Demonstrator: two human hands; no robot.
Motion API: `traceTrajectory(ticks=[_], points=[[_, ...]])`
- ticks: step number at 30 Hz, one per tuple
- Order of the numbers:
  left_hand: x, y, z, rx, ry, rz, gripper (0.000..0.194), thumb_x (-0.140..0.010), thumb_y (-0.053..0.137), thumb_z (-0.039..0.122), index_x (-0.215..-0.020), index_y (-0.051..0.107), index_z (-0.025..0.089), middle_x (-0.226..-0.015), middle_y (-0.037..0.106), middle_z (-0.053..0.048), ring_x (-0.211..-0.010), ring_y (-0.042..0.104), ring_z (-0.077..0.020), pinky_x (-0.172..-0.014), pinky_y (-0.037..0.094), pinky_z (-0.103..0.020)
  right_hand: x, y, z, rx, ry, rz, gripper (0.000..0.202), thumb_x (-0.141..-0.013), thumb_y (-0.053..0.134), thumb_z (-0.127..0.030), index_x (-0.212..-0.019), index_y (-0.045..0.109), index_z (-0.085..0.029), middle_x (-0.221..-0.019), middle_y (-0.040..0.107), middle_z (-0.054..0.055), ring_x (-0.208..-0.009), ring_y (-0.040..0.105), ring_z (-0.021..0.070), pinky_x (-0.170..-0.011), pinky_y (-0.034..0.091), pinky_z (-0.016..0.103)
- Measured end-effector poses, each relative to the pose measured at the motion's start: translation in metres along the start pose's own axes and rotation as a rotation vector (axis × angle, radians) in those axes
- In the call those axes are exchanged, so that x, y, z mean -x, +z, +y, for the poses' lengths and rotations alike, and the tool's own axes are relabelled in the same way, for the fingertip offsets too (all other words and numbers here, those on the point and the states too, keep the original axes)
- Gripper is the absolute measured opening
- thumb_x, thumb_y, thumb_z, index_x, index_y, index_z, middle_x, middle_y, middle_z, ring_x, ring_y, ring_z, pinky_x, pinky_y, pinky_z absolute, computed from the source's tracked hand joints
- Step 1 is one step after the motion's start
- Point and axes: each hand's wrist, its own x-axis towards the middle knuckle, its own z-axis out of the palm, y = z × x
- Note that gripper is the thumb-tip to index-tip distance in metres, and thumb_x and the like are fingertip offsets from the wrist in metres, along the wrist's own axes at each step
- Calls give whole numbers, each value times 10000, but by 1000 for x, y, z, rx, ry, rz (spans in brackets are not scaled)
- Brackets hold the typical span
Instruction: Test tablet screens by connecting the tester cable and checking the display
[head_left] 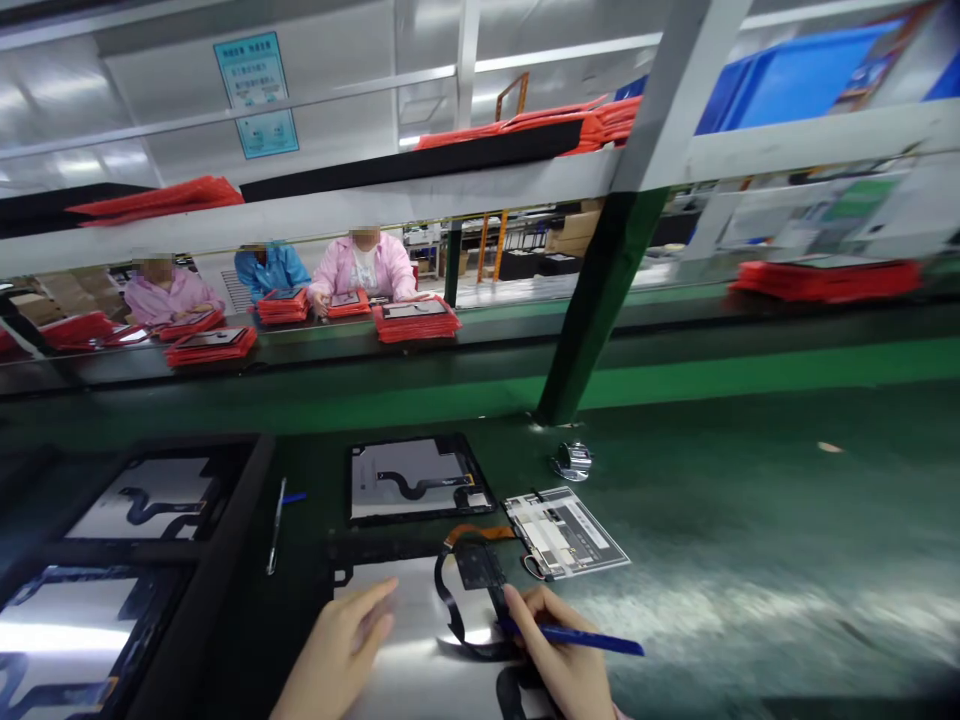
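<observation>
A silver-backed panel with a black frame (409, 660) lies on the green table in front of me. My left hand (337, 640) rests at its left side, thumb and fingers apart, holding nothing. In my right hand (559, 645) is a blue pen-like tool (592, 638), its tip at the panel's right part, near a black flex cable (450, 605). An orange-brown strip (480, 533) runs from that cable to a small circuit board with a white-edged plate (566, 535) on the right. Behind the panel lies a similar panel (409, 480).
Black trays (247, 500) holding more panels stand at the left. Beside them lies a thin metal tool (277, 525). A shiny metal roll (574, 460) sits near a green post (600, 310). Across the line, people sit behind red stacks (416, 322).
</observation>
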Motion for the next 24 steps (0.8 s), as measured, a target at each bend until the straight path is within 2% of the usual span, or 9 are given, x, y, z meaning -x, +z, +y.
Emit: traceTrajectory(ticks=[2,6,9,11,15,17,20,22,24], points=[[-6,17,10,77,-48,-38,474,-858,591,431,-1314,572,302,-1270,639,-81,-1158,563,-303,-1020,420,-432,-1,0,6,33,-22,46,482,-872,605,-517,-555,400,-218,-496,448,-32,-467,430,132,-489,376,250],[-21,44,19,211,-69,-113,563,-876,567,435,-1396,478,240,-1313,593,-131,-1123,582,-275,-932,465,-376,-5,-1,10,132,-144,36,488,-895,550,-527,-555,381,-221,-505,443,-30,-461,428,130,-467,371,245],[-27,54,19,298,-40,-155,544,-861,594,438,-1356,525,224,-1280,612,-132,-1081,601,-256,-903,471,-348,-8,-1,9,177,-193,28,508,-904,520,-545,-547,360,-220,-501,408,-35,-449,404,122,-443,361,236],[-29,56,19,345,-20,-171,505,-855,601,457,-1294,586,207,-1164,667,-123,-1040,615,-249,-897,470,-344,-8,0,7,190,-192,24,514,-910,507,-550,-547,356,-220,-502,393,-37,-449,396,119,-437,360,232],[-28,61,21,413,2,-119,448,-817,635,482,-1130,686,165,-1059,700,-120,-1005,622,-255,-889,476,-342,-2,-3,3,131,-204,3,487,-911,547,-493,-540,394,-217,-497,443,-27,-439,436,123,-434,390,233],[-28,64,24,394,20,-82,390,-807,636,452,-1036,717,146,-1066,703,-130,-971,630,-257,-872,482,-345,-1,-7,-2,66,-208,44,375,-943,528,-411,-628,515,-209,-579,571,4,-490,537,144,-491,465,240],[-27,69,29,282,52,-51,229,-793,629,340,-883,716,148,-962,717,-112,-908,639,-243,-853,477,-339,-12,-15,-14,94,-323,97,231,-996,410,-268,-988,632,-206,-818,710,54,-705,684,180,-682,556,273],[-26,73,34,242,102,-63,107,-754,638,250,-824,642,170,-826,697,-65,-818,640,-210,-794,482,-308,-29,-19,-24,195,-522,-54,234,-965,440,-218,-1104,628,-206,-1002,714,92,-926,693,218,-838,553,328],[-25,75,38,217,149,-88,149,-706,638,176,-798,524,202,-696,636,-4,-702,619,-172,-709,477,-272,-47,-20,-34,303,-704,-362,245,-900,488,-174,-1077,654,-205,-1137,673,110,-1088,636,250,-974,492,401]])
